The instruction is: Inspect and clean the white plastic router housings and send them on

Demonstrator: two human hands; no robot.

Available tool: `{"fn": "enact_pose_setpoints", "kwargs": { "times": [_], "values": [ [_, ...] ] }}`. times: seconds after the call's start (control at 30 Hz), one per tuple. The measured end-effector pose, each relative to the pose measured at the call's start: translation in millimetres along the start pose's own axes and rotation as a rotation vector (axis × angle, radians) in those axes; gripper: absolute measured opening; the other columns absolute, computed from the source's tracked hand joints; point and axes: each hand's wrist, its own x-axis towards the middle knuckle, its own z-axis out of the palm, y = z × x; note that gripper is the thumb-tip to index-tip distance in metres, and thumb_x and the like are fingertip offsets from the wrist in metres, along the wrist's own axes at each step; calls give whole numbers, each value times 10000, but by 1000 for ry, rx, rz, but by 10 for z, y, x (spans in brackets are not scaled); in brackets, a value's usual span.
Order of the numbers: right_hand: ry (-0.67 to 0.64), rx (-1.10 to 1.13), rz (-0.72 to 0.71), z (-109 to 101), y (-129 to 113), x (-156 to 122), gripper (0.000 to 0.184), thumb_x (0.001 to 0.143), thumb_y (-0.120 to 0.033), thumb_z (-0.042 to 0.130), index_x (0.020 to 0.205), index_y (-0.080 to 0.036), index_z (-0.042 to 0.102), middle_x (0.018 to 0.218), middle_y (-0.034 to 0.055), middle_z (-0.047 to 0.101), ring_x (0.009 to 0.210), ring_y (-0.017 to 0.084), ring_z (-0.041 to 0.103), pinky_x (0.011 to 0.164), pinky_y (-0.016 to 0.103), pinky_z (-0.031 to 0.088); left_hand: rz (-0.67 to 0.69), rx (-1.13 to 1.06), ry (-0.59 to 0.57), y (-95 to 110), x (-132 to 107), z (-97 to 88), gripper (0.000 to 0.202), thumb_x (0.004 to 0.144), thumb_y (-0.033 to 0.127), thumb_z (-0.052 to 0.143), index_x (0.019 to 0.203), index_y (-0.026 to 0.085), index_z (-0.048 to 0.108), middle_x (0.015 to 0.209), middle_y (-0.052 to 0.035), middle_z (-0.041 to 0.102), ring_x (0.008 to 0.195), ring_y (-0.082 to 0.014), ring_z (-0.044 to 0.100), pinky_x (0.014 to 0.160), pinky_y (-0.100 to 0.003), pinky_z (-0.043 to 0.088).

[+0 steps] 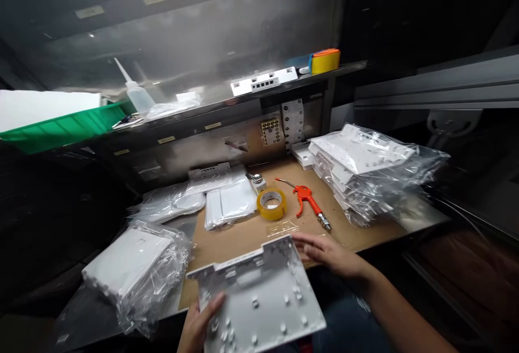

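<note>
A white plastic housing panel (267,299) with small raised posts on its inner face is held tilted at the table's front edge. My left hand (198,323) is closed on its left side, thumb lying over the inner face and the other fingers hidden beneath. At the panel's upper right corner is my right hand (332,255), fingers stretched out and fingertips by the edge; its thumb is off the panel. Beyond the panel lie a roll of yellow tape (263,213) and an orange air blow gun (305,196) with a metal nozzle.
Bagged white panels are stacked at right (365,153) and at left (130,258). Flat white packets (231,204) and a small metal-capped bottle (258,182) lie farther back. The shelf above carries a green bin (68,128), a squeeze bottle (139,97) and a white slotted panel (263,81).
</note>
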Motion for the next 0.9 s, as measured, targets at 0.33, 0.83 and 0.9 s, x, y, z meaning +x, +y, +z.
{"fn": "enact_pose_setpoints", "kwargs": {
  "times": [0.33,0.83,0.9],
  "values": [
    [298,781,214,-286,579,-782,327,827,-442,847,1049,-208,794,1064,92,813,996,252,782,855,306,636,487,692,-400,538,711,1223,802,958,787,255,999,177,775,1010,-141,782,935,-309,723,848,-438,593],
    [668,939,125,-434,626,-822,378,798,-386,879,1108,-201,765,1164,96,797,1123,303,751,898,360,662,1023,1107,241,854,1800,837,270,964,392,473,1083,192,612,1071,-196,734,1101,-386,615,919,-503,448],
    [673,945,126,-423,642,-818,392,792,-387,883,1117,-203,762,1156,98,799,1119,303,752,896,361,662,981,1069,211,922,1837,799,283,920,415,552,1116,211,565,1062,-159,764,1106,-373,646,898,-479,464]
  ]
}}
